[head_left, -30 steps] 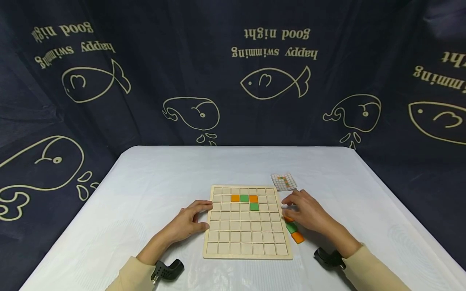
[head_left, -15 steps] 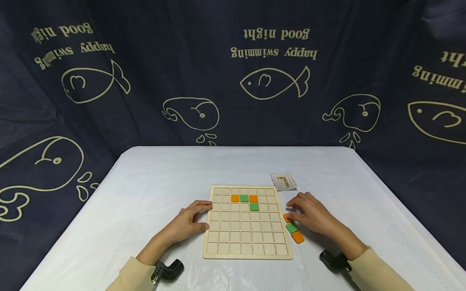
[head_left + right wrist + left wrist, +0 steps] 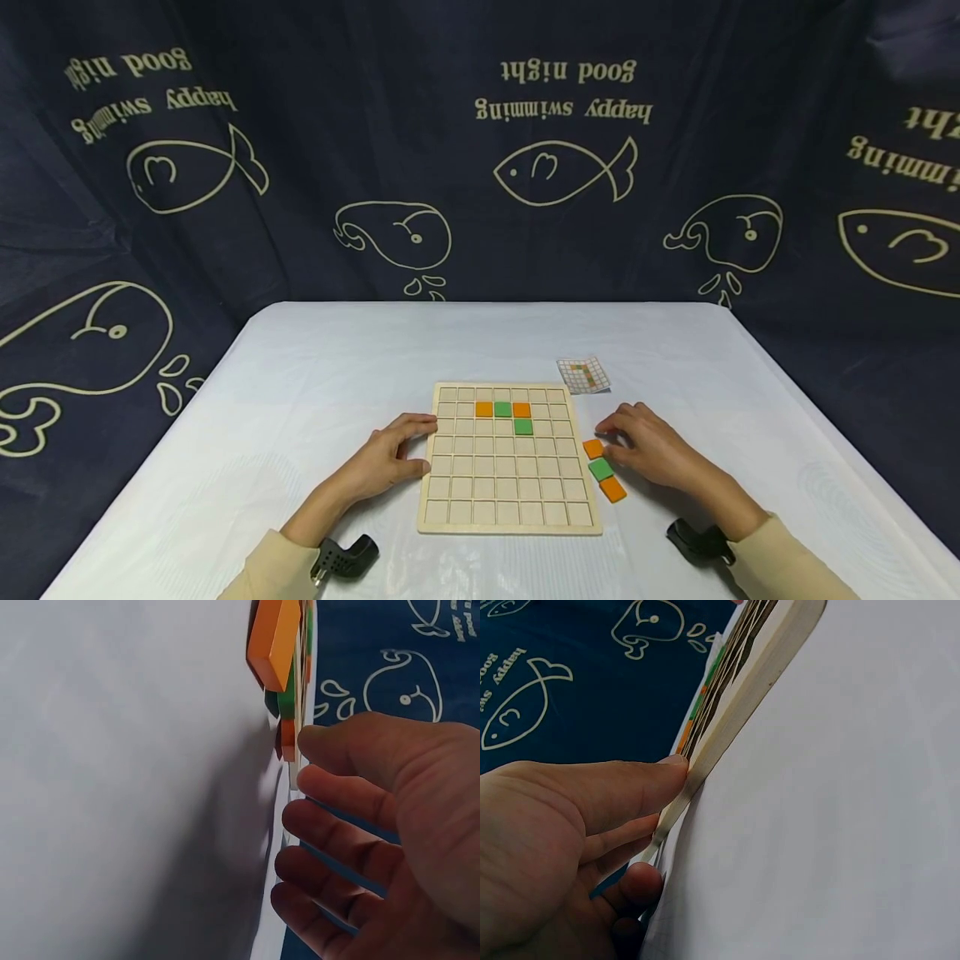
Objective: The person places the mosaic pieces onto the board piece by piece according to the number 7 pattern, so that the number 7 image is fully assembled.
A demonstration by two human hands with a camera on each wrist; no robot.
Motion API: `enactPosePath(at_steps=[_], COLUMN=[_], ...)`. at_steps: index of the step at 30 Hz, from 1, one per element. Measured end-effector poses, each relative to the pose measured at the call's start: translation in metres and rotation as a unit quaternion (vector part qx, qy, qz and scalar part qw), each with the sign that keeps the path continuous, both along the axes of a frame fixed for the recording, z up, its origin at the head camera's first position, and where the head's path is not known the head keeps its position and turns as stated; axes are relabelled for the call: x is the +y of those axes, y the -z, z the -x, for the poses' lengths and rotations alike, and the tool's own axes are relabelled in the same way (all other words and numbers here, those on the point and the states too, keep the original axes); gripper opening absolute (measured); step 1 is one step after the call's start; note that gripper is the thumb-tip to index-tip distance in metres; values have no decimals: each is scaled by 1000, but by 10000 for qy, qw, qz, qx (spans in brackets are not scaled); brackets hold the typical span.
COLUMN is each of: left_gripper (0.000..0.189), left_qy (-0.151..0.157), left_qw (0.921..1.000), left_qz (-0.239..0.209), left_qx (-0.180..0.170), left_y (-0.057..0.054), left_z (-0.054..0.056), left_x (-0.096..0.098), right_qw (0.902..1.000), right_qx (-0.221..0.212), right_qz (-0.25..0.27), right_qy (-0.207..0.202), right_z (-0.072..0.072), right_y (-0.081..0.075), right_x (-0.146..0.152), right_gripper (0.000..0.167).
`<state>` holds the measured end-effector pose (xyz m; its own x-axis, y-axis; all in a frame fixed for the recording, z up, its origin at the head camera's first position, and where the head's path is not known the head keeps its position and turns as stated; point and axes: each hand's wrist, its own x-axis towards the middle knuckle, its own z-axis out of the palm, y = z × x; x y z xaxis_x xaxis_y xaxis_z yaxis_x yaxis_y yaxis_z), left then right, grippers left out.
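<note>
Left hand (image 3: pixel 384 461), spread, touches square beige wooden board (image 3: pixel 474 467); right hand (image 3: pixel 651 444), spread, beside orange square tile (image 3: pixel 592 449) right of board.

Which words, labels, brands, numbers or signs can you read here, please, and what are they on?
"good night": dark cloth, upside down in the head view.
"happy swimming": same cloth, likewise upside down.
Rightmost copies are cut off.
Card: any lettering is too small to read.
</note>
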<state>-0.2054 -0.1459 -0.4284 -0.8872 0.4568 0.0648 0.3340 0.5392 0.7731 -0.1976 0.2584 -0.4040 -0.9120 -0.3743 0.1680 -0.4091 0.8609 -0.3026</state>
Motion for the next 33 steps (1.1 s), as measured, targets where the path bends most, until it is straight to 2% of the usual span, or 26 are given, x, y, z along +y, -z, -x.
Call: enactPosePath(at_steps=[13,24,33], left_gripper=[55,56,56], left_qy=[64,26,37], left_qw=[9999,10000,10000], left_qz=[25,-57,-11], left_qx=[79,-16,23], left_y=[0,1,1], left_z=[0,1,1], left_x=[-1,0,0], right_qw=[9993,9992,9989], right_qx=[58,-295,-411], right_qz=[62,-21,30], right_qy=[-353,-264,-225], right_z=[-1,0,1], right_y=[4,4,4], right_x=[7,6,6], right_gripper=[23,27,26])
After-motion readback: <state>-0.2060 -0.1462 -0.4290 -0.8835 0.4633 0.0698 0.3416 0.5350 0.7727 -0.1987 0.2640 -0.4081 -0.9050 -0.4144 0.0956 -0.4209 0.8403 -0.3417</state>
